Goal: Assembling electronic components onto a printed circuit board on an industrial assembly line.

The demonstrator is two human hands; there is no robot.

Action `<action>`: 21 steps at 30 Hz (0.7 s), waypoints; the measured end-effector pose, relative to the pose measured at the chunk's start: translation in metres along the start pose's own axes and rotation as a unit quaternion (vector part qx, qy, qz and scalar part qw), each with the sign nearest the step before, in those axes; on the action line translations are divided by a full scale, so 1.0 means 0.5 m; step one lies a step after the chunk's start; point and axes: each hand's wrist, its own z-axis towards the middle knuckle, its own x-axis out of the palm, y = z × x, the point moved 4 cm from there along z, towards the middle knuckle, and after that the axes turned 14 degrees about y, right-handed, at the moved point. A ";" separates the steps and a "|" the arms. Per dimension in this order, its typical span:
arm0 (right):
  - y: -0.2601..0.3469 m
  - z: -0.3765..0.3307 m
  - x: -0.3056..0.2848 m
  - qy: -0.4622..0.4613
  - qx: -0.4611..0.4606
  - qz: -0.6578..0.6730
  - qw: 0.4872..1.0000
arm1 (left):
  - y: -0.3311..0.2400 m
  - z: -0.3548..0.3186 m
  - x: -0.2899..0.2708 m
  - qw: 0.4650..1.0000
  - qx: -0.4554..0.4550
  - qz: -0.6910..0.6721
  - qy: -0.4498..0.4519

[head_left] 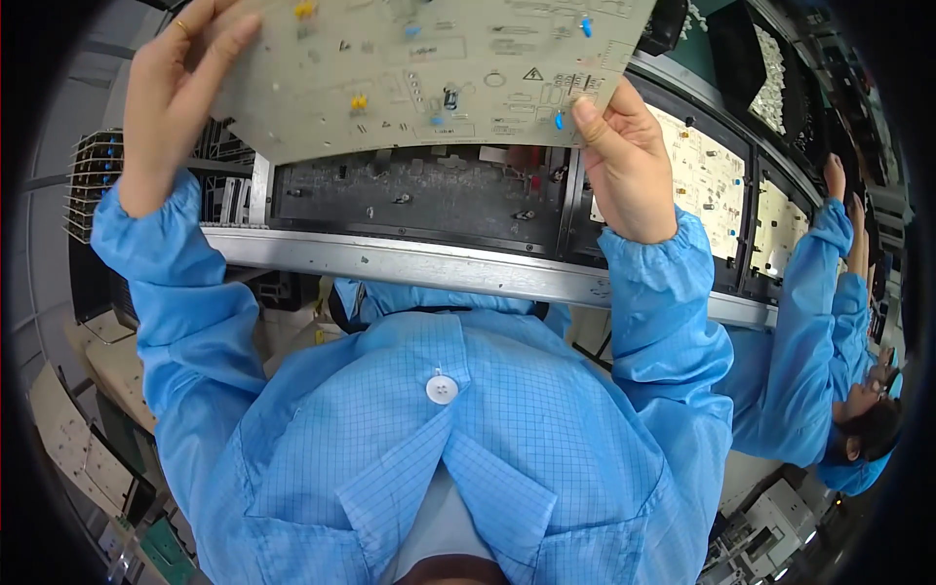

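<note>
A large pale circuit board (pixel 370 68) with a few blue, yellow and black components is held up at the top of the view, over the line. My left hand (pixel 185 88) grips its left edge between thumb and fingers. At the lower right corner, my right hand (pixel 629 146) pinches the board, its thumb on the face near a small blue component (pixel 560 120). Beneath the board lies a black carrier tray (pixel 409 210) with small metal clamps; the raised board hides its far part.
A metal rail (pixel 419 265) runs along my side of the line. More circuit boards (pixel 707 185) sit in frames on the right. Small white parts (pixel 768 78) fill a black bin at the far right. A co-worker in blue (pixel 795 322) works there. A wire rack (pixel 95 185) stands left.
</note>
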 end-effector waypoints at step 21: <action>0.042 0.089 -0.053 -0.076 0.140 -0.211 0.964 | 0.068 0.144 0.080 0.973 -0.126 -0.047 0.189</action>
